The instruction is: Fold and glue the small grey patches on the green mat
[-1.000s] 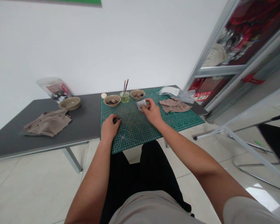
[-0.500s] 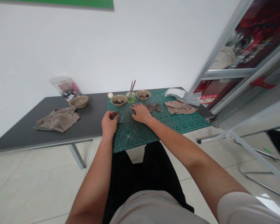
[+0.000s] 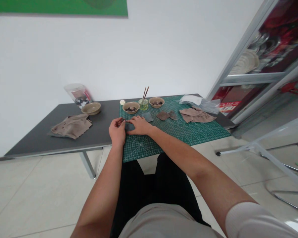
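My left hand point(image 3: 117, 131) is closed in a pinch at the left edge of a small dark grey-blue square piece point(image 3: 129, 126), thin and flat like cloth or sandpaper. From the other side my right hand point(image 3: 140, 126) holds the same piece, fingers at its far edge and thumb at its near edge. Something dark shows by the left fingertips, too small to make out. Just beyond the right hand a second grey-blue square point(image 3: 147, 116) lies flat on the green cutting mat point(image 3: 159, 142). Brown squares point(image 3: 163, 115) rest to its right.
Behind the hands stand a bowl of dark bits point(image 3: 130, 107), a glass cup with sticks point(image 3: 143, 104) and another bowl point(image 3: 156, 102). Brown cloths lie left point(image 3: 72, 126) and right point(image 3: 196, 115). A bowl point(image 3: 91, 108) and a clear jar point(image 3: 78, 94) stand at the left.
My right hand has moved left, off the flat grey-blue square, to the piece at my left hand. The left hand keeps its pinch. The view has shifted slightly.
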Demonstrator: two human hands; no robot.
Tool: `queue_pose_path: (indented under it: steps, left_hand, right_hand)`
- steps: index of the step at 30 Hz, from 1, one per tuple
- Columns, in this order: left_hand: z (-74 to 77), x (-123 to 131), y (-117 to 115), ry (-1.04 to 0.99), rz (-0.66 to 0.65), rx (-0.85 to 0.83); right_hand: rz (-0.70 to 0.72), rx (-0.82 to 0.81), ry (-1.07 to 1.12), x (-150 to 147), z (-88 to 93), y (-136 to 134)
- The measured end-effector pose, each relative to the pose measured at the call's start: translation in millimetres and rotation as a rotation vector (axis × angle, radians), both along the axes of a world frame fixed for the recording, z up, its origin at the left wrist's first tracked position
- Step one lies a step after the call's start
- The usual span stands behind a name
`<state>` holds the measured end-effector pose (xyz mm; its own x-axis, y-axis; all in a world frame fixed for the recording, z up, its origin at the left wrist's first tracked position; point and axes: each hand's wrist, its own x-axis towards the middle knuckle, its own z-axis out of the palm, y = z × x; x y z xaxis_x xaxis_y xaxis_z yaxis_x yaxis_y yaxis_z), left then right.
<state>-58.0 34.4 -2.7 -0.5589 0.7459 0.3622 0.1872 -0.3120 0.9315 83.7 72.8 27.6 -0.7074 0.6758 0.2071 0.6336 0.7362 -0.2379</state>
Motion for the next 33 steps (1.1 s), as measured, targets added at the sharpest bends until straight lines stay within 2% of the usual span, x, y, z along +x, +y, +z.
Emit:
queue_pose_path:
  steps: [4,7,11,16,20,24,29,33]
  left_hand:
    - [1.4,1.1,-1.9,0.006,0.008,-0.028]
    - [3.0,1.9,-4.4,0.052,-0.004,-0.055]
    - [6.6,3.1,-7.5,0.128,0.02,-0.079]
    - [6.6,2.8,-7.6,0.116,0.003,-0.05]
    - [7.1,3.7,-9.3,0.146,-0.031,-0.071]
    - [9.7,5.8,-12.7,0.188,-0.071,-0.094]
    - [8.5,5.3,-12.0,0.234,-0.089,-0.101]
    - [7.5,5.1,-11.0,0.263,-0.106,-0.115]
  right_hand:
    - [0.011,-0.047,-0.006,-7.6,2.0,-3.1]
    - [-0.072,-0.113,-0.02,-11.8,6.3,-8.7]
    - [-0.233,-0.07,-0.021,-9.5,10.7,-23.9]
    - [-0.242,-0.2,0.019,2.5,7.3,-37.8]
    - [-0.248,-0.317,0.124,8.7,4.7,-38.4]
    - [-0.238,-0.323,0.21,14.7,5.5,-41.4]
    - [-0.156,-0.309,0.348,25.0,4.4,-39.0]
    - [-0.274,-0.373,0.605,27.7,-4.1,-18.8]
